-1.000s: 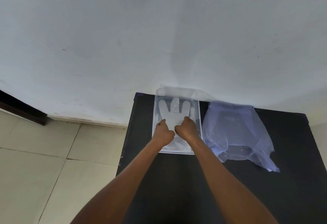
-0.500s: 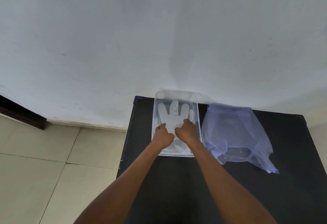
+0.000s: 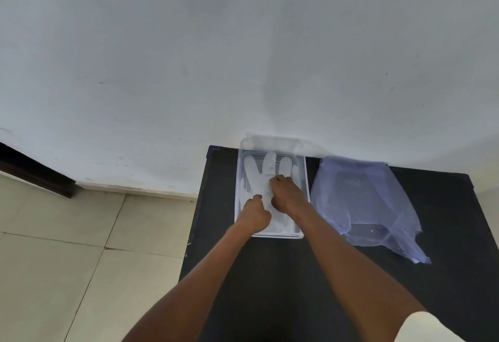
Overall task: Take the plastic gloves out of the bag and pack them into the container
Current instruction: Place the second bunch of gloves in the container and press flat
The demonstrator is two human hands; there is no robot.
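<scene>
A clear rectangular plastic container (image 3: 306, 179) stands on the black table near the wall. Translucent white plastic gloves (image 3: 256, 174) lie flat inside it, fingers pointing toward the wall. My left hand (image 3: 255, 214) rests on the gloves near the container's front left, fingers curled. My right hand (image 3: 286, 193) presses on the gloves in the middle, slightly farther in, fingers bent down. Both hands hide the gloves' palm and cuff. To the right lies the pale blue plastic bag (image 3: 364, 206), flattened.
The black table (image 3: 283, 274) ends at its left edge close to the container; tiled floor (image 3: 81, 247) is below. The white wall (image 3: 243, 58) stands right behind the container. The container's clear lid (image 3: 272, 143) leans behind it against the wall.
My left hand has slid back toward the container's front while my right hand stays pressed farther in on the gloves. The bag has not moved.
</scene>
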